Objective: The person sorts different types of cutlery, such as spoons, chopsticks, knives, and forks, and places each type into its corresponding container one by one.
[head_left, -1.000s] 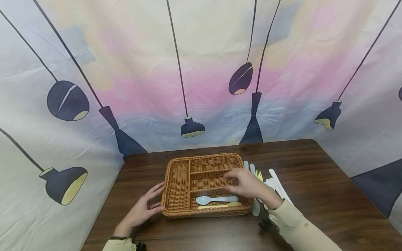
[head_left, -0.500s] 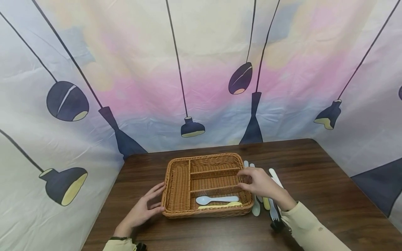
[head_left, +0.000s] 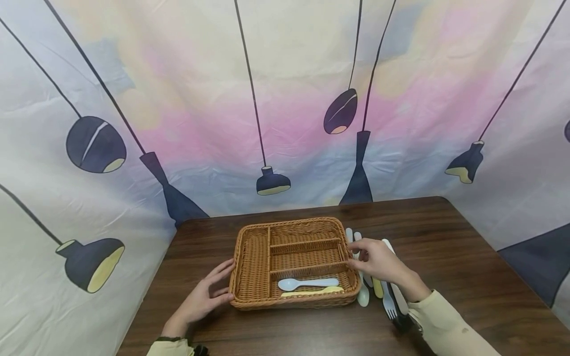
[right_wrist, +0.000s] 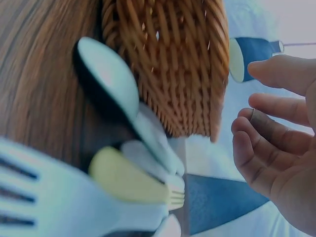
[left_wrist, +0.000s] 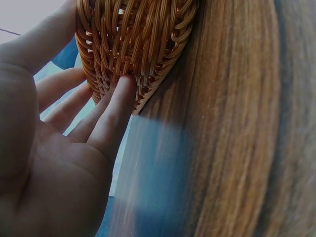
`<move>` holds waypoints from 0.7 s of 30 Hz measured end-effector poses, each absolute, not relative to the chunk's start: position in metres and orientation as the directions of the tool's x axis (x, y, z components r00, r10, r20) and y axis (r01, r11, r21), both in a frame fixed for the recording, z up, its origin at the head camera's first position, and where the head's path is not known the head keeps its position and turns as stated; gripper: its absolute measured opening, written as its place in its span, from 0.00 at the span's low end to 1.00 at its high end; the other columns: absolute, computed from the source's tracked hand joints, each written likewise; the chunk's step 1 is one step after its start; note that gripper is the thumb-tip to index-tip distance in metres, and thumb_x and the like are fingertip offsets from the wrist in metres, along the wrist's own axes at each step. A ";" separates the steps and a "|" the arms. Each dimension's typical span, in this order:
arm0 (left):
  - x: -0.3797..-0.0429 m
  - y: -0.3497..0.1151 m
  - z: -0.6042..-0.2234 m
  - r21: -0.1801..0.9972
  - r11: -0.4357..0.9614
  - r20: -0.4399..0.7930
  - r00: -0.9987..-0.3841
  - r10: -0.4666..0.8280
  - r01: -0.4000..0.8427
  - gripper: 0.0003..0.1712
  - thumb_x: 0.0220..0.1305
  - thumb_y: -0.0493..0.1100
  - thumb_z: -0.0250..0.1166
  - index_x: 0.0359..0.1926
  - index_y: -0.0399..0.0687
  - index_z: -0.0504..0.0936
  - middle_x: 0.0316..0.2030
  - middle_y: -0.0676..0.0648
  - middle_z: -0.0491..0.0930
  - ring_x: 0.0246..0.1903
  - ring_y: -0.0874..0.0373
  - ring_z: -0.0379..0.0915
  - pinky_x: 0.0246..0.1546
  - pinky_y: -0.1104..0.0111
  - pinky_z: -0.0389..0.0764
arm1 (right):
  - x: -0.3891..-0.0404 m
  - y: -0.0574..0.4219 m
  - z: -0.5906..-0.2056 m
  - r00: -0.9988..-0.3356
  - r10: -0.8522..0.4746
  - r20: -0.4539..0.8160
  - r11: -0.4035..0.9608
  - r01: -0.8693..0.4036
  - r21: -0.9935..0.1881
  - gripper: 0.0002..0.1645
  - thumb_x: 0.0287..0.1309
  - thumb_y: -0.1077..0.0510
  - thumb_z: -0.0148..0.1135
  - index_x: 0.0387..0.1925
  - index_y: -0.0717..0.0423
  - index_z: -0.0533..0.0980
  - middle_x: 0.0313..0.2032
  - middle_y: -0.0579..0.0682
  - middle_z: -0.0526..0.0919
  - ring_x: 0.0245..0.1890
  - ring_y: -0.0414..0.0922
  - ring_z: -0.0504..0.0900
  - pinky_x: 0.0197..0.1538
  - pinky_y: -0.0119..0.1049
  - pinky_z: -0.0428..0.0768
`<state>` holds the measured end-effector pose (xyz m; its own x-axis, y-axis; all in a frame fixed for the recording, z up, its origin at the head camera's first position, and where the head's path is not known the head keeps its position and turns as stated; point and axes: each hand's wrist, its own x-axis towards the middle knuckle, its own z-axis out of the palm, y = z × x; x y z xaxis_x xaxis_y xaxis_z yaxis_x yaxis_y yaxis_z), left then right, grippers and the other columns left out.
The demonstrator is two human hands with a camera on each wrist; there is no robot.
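Observation:
A brown wicker basket [head_left: 251,262] with several compartments stands on the table. In its front right compartment lie a pale blue spoon [head_left: 307,283] and a thin yellow piece of cutlery [head_left: 311,292]. My left hand [head_left: 200,299] touches the basket's left end, fingers extended against the weave in the left wrist view. By the right rim is my right hand [head_left: 378,262], its fingers loosely curved and holding nothing. Below it, the right wrist view has a pale green spoon [right_wrist: 108,74], a pale blue fork [right_wrist: 74,192] and a yellow handle [right_wrist: 123,173].
More pale cutlery, including a white handle [head_left: 387,244], lies right of the basket, partly hidden by the right hand and sleeve. The dark wood table [head_left: 463,267] meets a cloth backdrop [head_left: 303,123] with printed lamps at its far edge.
My right hand has moved right, from over the basket's compartments to its right rim, uncovering the fork on the table. The left hand, the basket and the cutlery inside stay put.

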<state>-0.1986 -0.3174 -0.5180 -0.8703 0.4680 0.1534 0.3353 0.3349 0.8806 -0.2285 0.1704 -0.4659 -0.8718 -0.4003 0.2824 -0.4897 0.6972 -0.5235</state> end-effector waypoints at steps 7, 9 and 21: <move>-0.200 -0.319 -0.520 0.876 0.328 0.168 -0.862 0.478 0.353 0.41 0.63 0.37 0.67 0.73 0.41 0.59 0.75 0.40 0.47 0.66 0.78 0.53 0.55 0.62 0.78 | -0.229 0.188 -0.475 -0.902 -0.339 0.267 0.741 -0.431 -0.516 0.18 0.54 0.57 0.71 0.47 0.58 0.83 0.39 0.52 0.85 0.27 0.32 0.76 0.27 0.28 0.75; -0.200 -0.319 -0.521 0.875 0.321 0.178 -0.858 0.482 0.362 0.41 0.63 0.36 0.67 0.73 0.40 0.60 0.75 0.39 0.47 0.67 0.77 0.52 0.55 0.62 0.78 | -0.229 0.192 -0.475 -0.910 -0.325 0.256 0.750 -0.413 -0.517 0.18 0.54 0.57 0.71 0.47 0.58 0.82 0.40 0.53 0.85 0.28 0.33 0.77 0.27 0.28 0.76; -0.199 -0.317 -0.519 0.879 0.311 0.181 -0.856 0.484 0.362 0.40 0.63 0.34 0.66 0.73 0.38 0.59 0.75 0.38 0.47 0.67 0.78 0.52 0.55 0.62 0.78 | -0.226 0.209 -0.482 -0.945 -0.261 0.199 0.800 -0.327 -0.503 0.22 0.53 0.57 0.70 0.49 0.62 0.80 0.38 0.52 0.85 0.27 0.36 0.79 0.24 0.28 0.75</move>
